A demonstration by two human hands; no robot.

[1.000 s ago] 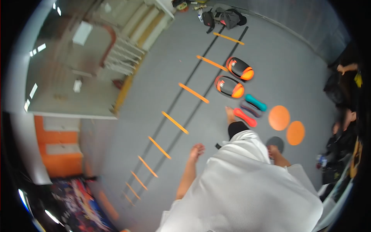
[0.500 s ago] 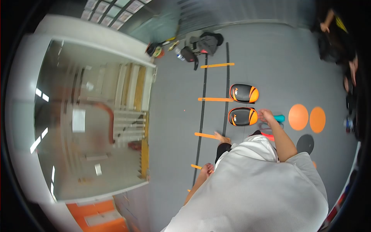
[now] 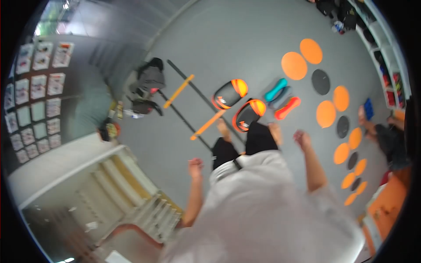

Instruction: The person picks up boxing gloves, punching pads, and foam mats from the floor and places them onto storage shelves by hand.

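Observation:
Both of my hands hang in the air beside my body, blurred, with loosely curled fingers and nothing seen in them. My left hand is over bare floor to the left of my legs. Right of my legs, my right hand is nearest to a red dumbbell. A teal dumbbell and a grey dumbbell lie beside the red one. Two black-and-orange padded strike shields, a farther pad and a nearer pad, lie side by side ahead of my feet.
An agility ladder with orange rungs runs along the floor at left. Orange discs and black discs line the right. Bags lie at back left. Another person is at far right, near shelves.
My view has turned to the right. My right hand has drawn back from beside the nearer pad to my right side. The pads and dumbbells remain on the floor.

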